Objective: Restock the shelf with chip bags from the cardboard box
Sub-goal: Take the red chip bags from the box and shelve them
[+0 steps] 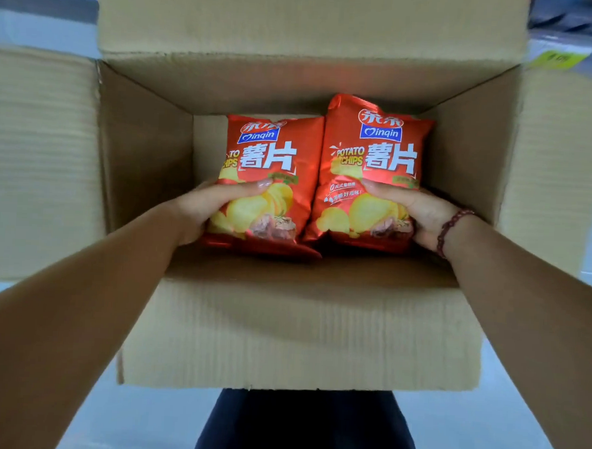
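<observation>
The glossy red foil chip bag [266, 174] that my left hand [206, 209] grips carries a blue panel [258, 138] reading "inqin" after a white heart, large white characters 薯片, and yellow letters cut to "TO" and "HIPS". The matching red foil bag [376, 166] in my right hand [418, 213] shows the same logo and characters, with "POTATO CHIPS" in full. Print on the yellow tag [557, 59] at upper right is too blurred to read.

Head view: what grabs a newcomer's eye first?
Centre frame, the left glossy red foil chip bag and the right glossy red foil chip bag are side by side in the open brown cardboard box. The left hand grips the first low down. The right hand, with a dark beaded bracelet at its wrist, grips the second.
</observation>
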Available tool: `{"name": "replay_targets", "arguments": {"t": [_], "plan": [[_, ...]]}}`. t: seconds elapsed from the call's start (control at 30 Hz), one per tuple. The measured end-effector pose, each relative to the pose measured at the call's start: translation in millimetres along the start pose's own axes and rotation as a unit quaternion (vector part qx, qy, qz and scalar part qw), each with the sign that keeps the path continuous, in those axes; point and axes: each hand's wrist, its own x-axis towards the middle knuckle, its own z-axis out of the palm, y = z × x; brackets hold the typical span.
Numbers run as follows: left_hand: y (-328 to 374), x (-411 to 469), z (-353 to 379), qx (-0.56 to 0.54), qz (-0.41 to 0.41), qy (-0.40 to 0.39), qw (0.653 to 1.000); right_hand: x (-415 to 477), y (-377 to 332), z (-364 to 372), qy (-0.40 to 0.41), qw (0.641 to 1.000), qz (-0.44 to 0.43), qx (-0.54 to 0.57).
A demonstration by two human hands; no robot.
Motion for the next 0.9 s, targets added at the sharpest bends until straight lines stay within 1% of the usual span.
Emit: {"name": "replay_targets", "arguments": {"t": [0.1, 0.2, 0.27, 0.33, 0.43, 0.5, 0.57, 0.6, 0.7, 0.8, 0.9], "plan": [[9, -32, 2, -0.004, 0.014, 0.003, 1.0, -31, -4, 8, 0.027, 0.999, -0.018, 0.021], [21, -77, 6, -0.025, 0.043, 0.014, 0.999, -77, -9, 21, 0.036, 0.998, -0.042, 0.043], [30, -112, 3, -0.031, 0.06, 0.008, 0.998, -112, -18, 29, 0.027, 0.998, -0.052, 0.038], [38, -147, 1, -0.042, 0.058, 0.015, 0.997, -147, -28, 35, 0.012, 0.997, -0.064, 0.031], [58, -208, 8, -0.035, 0.074, 0.011, 0.997, -205, -54, 48, 0.01, 0.993, -0.121, 0.008], [76, -249, 20, -0.021, 0.106, -0.01, 0.994, -243, -74, 57, 0.013, 0.987, -0.159, -0.008], [97, -303, 35, -0.024, 0.144, -0.004, 0.989, -291, -100, 64, 0.013, 0.98, -0.197, -0.009], [107, -326, 41, -0.028, 0.16, 0.008, 0.987, -310, -111, 67, 0.015, 0.977, -0.212, -0.007], [142, -396, 49, -0.011, 0.256, 0.072, 0.964, -376, -150, 77, 0.005, 0.967, -0.253, -0.015], [170, -459, 55, -0.026, 0.314, 0.101, 0.944, -435, -190, 87, 0.008, 0.943, -0.331, -0.023], [194, -532, 63, -0.004, 0.376, 0.129, 0.917, -505, -231, 103, -0.014, 0.913, -0.403, -0.056]]}}
